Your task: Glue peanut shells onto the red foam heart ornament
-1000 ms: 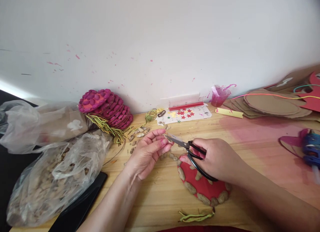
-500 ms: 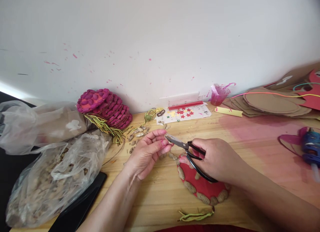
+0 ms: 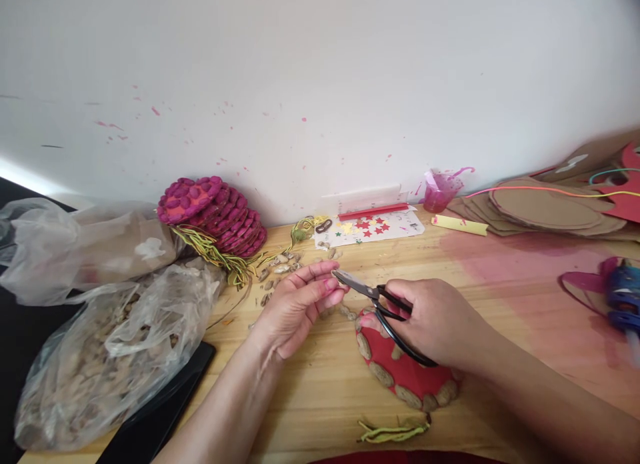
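My right hand [image 3: 433, 317] is closed around the black handles of a pair of scissors [image 3: 357, 284], whose blades point left. The blade tips meet the fingertips of my left hand [image 3: 303, 301]. Those fingers pinch a small tan piece that looks like a peanut shell, mostly hidden by them. Under the scissors and right hand lies a red disc [image 3: 415, 377] with peanuts [image 3: 381, 373] along its rim. A yellow-green tassel [image 3: 393, 432] hangs from its near edge. Loose peanut shells [image 3: 281, 269] are scattered beyond my left hand.
At left are a plastic bag of peanuts [image 3: 100, 364] and a dark flat device [image 3: 165, 411]. Magenta peanut-covered discs [image 3: 215, 214] lean by the wall. Behind are star cutouts on paper [image 3: 407, 229] and a pink-stained cup [image 3: 439, 192]; cardboard discs [image 3: 545, 204] and a blue tool [image 3: 623, 294] are at right.
The view has shifted slightly, so everything sits a little further right in the picture. Both hands and the scissors keep nearly the same pose.
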The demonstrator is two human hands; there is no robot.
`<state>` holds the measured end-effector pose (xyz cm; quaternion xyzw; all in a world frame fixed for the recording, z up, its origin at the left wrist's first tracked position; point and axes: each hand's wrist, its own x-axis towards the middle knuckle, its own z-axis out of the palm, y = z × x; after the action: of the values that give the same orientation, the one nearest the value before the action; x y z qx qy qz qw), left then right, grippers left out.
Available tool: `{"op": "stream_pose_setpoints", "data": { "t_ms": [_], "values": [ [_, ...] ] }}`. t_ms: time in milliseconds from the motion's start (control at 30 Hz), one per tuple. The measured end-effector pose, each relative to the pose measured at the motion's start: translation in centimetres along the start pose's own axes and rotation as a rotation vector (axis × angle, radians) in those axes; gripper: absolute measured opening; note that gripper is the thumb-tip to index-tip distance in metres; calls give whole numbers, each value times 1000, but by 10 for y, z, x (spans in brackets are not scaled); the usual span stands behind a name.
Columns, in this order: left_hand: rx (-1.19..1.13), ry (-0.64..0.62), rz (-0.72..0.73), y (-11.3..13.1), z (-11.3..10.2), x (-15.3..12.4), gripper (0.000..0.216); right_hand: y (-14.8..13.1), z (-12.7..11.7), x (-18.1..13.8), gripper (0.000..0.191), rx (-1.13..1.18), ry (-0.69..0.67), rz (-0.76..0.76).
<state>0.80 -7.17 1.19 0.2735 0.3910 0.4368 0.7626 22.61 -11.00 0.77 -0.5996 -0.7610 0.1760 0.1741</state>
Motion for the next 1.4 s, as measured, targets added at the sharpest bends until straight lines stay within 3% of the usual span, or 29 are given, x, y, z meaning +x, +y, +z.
{"op": "stream_pose_setpoints", "data": {
  "t_ms": [733, 1100, 1400],
  "values": [
    [8, -6, 1, -2, -2, 2, 28, 2, -2, 0, 37, -62, 37, -8],
    [-14, 32, 37, 1, -2, 3, 28, 2, -4, 3, 40, 18, 77, 35],
    [-50, -9, 74, 1, 0, 3, 23, 3, 0, 1, 35, 54, 35, -21]
  ]
}}
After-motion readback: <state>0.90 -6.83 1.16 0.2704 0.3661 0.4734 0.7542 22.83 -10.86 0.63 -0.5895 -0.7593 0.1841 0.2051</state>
